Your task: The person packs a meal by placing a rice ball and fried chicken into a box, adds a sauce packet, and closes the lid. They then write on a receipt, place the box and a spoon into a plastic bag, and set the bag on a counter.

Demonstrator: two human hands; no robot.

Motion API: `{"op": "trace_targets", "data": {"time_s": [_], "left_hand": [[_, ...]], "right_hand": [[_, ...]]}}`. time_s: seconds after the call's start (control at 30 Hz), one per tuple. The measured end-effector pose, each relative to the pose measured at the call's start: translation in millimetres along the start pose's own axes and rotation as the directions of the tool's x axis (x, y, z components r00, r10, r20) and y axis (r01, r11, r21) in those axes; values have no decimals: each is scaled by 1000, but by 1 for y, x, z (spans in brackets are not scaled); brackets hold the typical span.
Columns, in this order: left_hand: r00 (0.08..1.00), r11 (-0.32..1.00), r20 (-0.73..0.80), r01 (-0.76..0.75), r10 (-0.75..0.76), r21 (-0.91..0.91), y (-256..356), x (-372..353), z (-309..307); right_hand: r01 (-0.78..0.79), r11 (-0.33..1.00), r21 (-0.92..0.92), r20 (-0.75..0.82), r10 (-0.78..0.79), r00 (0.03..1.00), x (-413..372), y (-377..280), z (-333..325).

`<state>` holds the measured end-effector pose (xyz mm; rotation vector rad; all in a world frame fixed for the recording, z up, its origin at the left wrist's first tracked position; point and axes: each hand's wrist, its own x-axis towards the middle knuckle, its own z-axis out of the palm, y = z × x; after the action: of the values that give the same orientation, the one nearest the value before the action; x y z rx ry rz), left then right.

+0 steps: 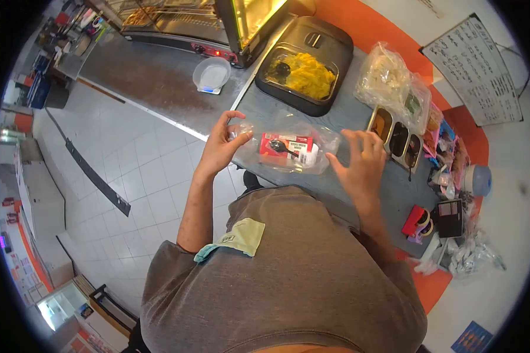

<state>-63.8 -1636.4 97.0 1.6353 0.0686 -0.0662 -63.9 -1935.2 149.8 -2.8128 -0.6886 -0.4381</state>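
A clear plastic bag (321,130) lies at the counter's near edge, with a red and white packet (303,144) and a small black item inside or beneath the film. At the bag's left end, my left hand (225,144) pinches the plastic between thumb and fingers. My right hand (359,162) is at the bag's right end, fingers spread and curved, the thumb near the plastic; no grip on it shows.
Beyond the bag stands a black pan (341,47) of yellow food. Metal containers (397,141) with dark contents and filled plastic bags (383,70) are to the right. A clear bowl (212,75) sits on the left counter, near a heated display case (176,29).
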Motion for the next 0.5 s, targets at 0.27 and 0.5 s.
{"op": "trace_targets", "data": {"time_s": [0.27,0.5], "left_hand": [[963,988,222,-146,153,-47,29,9,31],[907,873,316,-376,278,310,42,8,53]], "right_hand": [[-497,266,826,466,174,868,-8,43,116],[-287,-189,939,319,170,932,18,-32,68]]}}
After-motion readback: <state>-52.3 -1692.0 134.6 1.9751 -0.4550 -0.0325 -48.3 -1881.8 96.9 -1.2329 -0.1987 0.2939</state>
